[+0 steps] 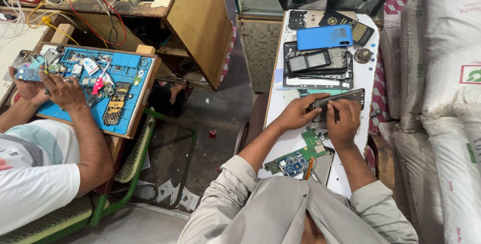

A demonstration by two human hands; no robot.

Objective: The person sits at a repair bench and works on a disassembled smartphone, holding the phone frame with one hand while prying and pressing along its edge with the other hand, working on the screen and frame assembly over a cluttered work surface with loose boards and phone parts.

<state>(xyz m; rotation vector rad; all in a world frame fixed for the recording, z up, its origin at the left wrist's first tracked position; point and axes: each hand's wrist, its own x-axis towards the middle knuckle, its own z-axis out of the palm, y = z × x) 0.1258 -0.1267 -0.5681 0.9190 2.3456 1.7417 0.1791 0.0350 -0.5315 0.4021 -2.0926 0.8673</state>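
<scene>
Hands work at a narrow white table point(280, 81): the left hand point(296, 113) closes its grip around the near end of a dark phone frame point(345, 96), held just above the tabletop, while the right hand point(343, 121) pinches down on its middle. Green circuit boards point(300, 157) lie near the wrists; a blue phone cover point(324, 37) tops a stack beyond. A co-worker's hands point(47, 88) rest on a blue mat point(128, 81) at left.

Both arms reach forward from grey sleeves, which are pushed up to the elbows, and the forearms are bare. The left hand point(299, 112) lies palm down with the fingers stretched forward and a little curled. The right hand point(343, 122) is just beside it, with the fingers bent inward in a pinch. The two hands are almost touching.
</scene>
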